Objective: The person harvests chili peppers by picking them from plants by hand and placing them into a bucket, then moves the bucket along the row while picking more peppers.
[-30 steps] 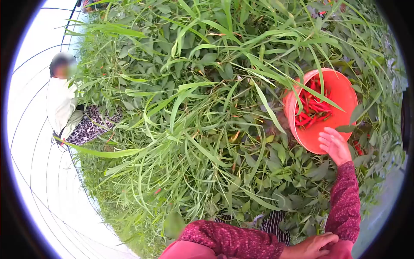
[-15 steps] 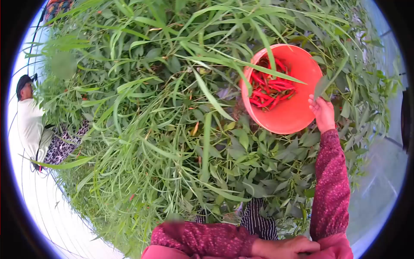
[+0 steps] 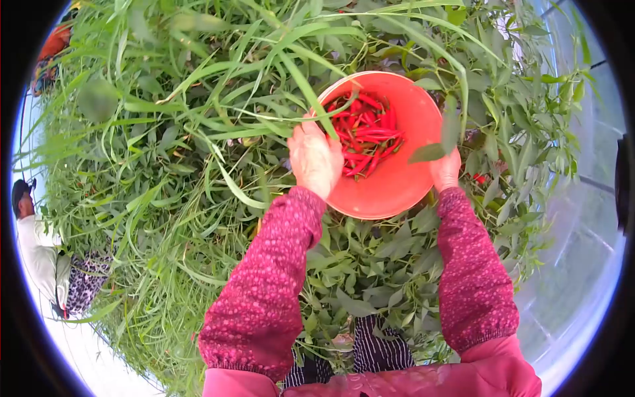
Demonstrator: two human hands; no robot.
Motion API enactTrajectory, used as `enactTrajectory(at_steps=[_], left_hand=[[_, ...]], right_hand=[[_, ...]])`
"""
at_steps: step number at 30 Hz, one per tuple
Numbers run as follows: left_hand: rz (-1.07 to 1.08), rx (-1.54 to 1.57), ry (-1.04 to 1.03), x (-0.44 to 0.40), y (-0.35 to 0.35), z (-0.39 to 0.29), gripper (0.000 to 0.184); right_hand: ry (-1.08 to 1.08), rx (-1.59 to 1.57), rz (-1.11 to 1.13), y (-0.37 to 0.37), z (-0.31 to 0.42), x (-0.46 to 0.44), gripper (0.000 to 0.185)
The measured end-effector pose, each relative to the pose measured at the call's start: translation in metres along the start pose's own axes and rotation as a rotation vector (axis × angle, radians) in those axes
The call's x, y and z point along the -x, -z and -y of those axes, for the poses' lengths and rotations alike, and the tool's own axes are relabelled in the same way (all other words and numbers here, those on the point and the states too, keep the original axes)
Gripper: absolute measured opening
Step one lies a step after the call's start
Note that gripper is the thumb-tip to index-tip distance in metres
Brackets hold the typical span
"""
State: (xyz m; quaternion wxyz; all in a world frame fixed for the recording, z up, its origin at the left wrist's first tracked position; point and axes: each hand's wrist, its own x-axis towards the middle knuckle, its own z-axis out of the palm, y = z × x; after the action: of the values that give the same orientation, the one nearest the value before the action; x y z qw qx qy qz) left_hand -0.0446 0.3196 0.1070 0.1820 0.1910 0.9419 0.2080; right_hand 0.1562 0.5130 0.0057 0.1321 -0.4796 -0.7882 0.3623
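A red-orange bucket stands tilted among the plants, its mouth facing me. Red chili peppers lie inside, towards its left side. My left hand is closed on the bucket's left rim, with grass blades across its fingertips. At the right rim, my right hand grips the bucket, its fingers partly hidden by a green leaf.
Tall grass blades cross in front of the bucket. Dense green plants surround it. A person in a pale top is at the far left. Translucent sheeting is on the right.
My left hand has gone from near my body up to the bucket's left rim. My right hand has closed on the right rim. The bucket appears further left in view.
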Motion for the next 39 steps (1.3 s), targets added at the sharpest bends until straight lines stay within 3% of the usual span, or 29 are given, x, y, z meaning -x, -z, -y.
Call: enactTrajectory(at_steps=[1, 3, 4, 5, 6, 7, 8, 9, 10, 11, 12, 14, 18, 19, 20, 23, 24, 26, 27, 28, 30, 31, 34, 37, 39], left_hand=[[-0.139, -0.124, 0.003, -0.01, -0.01, 0.004, 0.04], [-0.067, -0.055, -0.001, -0.025, -0.01, 0.016, 0.035], [-0.072, -0.097, -0.03, -0.032, -0.028, 0.033, 0.031], [-0.141, 0.522, 0.091, -0.046, -0.075, 0.07, 0.026], [-0.139, 0.681, 0.135, -0.047, -0.076, 0.069, 0.02], [-0.115, 1.046, 0.323, -0.047, -0.071, 0.062, 0.018], [-0.087, 1.407, 0.517, -0.047, -0.066, 0.054, 0.017], [-0.082, 1.398, 0.523, -0.043, -0.066, 0.051, 0.017], [-0.248, 0.892, 0.211, -0.039, -0.066, 0.049, 0.018], [-0.388, 0.374, -0.094, -0.036, -0.063, 0.047, 0.019], [-0.391, 0.371, -0.096, -0.036, -0.052, 0.038, 0.019], [0.011, 0.383, 0.34, -0.032, -0.021, 0.012, 0.033], [-0.111, 0.264, 0.087, -0.029, -0.044, 0.047, 0.033], [-0.043, 0.813, 0.466, -0.03, -0.041, 0.036, 0.03], [-0.052, 0.807, 0.464, -0.03, -0.043, 0.036, 0.03], [-0.144, 0.219, 0.096, -0.029, -0.045, 0.049, 0.028], [-0.158, 0.214, 0.102, -0.03, -0.046, 0.048, 0.028], [-0.164, 0.707, 0.26, -0.03, -0.051, 0.047, 0.025], [-0.212, 0.49, 0.145, -0.027, -0.041, 0.034, 0.023], [-0.22, 0.486, 0.147, -0.027, -0.037, 0.033, 0.023], [-0.087, 0.17, 0.116, -0.028, -0.032, 0.035, 0.023], [-0.216, 0.092, 0.0, -0.029, -0.039, 0.04, 0.021], [-0.259, 0.18, 0.014, -0.027, -0.044, 0.041, 0.022], [-0.122, 0.155, 0.167, -0.024, -0.037, 0.034, 0.025], [-0.115, 0.127, 0.158, -0.026, -0.038, 0.036, 0.026]], right_hand=[[-0.005, -0.003, -0.003, -0.018, -0.033, -0.005, 0.049], [-0.427, -1.004, -0.109, -0.043, -0.098, -0.021, 0.025], [-0.428, -1.011, -0.118, -0.038, -0.087, -0.02, 0.025], [-0.442, -0.61, -0.016, -0.029, -0.061, -0.014, 0.023], [-0.446, -0.209, 0.086, -0.023, -0.048, -0.009, 0.022], [-0.079, 0.712, 0.024, -0.039, -0.063, -0.008, 0.021], [-0.087, 0.708, 0.027, -0.043, -0.08, -0.006, 0.021], [-0.134, 0.3, -0.057, -0.034, -0.055, -0.003, 0.023], [-0.176, -0.108, -0.142, -0.026, -0.029, -0.001, 0.033], [-0.207, -0.275, -0.138, -0.02, -0.012, 0.0, 0.034], [-0.206, -0.28, -0.138, -0.024, -0.016, 0.001, 0.034], [-0.299, 0.122, -0.123, -0.035, -0.036, 0.005, 0.035], [-0.415, -0.057, -0.008, -0.04, -0.053, 0.007, 0.035], [-0.36, -0.128, 0.017, -0.044, -0.06, 0.008, 0.036], [-0.358, -0.138, 0.022, -0.045, -0.068, 0.012, 0.036], [-0.415, -0.413, -0.053, -0.042, -0.051, 0.016, 0.035], [-0.407, -0.421, -0.042, -0.041, -0.049, 0.015, 0.035], [-0.384, -0.344, -0.033, -0.036, -0.045, 0.015, 0.033], [-0.337, -0.303, -0.043, -0.039, -0.053, 0.016, 0.033], [-0.332, -0.308, -0.036, -0.044, -0.065, 0.018, 0.033], [-0.435, -0.545, -0.077, -0.05, -0.071, 0.018, 0.034], [-0.33, -0.271, -0.049, -0.044, -0.07, 0.019, 0.035], [-0.451, -0.375, -0.105, -0.044, -0.066, 0.016, 0.034], [-0.384, -0.225, -0.063, -0.044, -0.07, 0.018, 0.035], [-0.415, -0.223, -0.089, -0.05, -0.077, 0.019, 0.035]])
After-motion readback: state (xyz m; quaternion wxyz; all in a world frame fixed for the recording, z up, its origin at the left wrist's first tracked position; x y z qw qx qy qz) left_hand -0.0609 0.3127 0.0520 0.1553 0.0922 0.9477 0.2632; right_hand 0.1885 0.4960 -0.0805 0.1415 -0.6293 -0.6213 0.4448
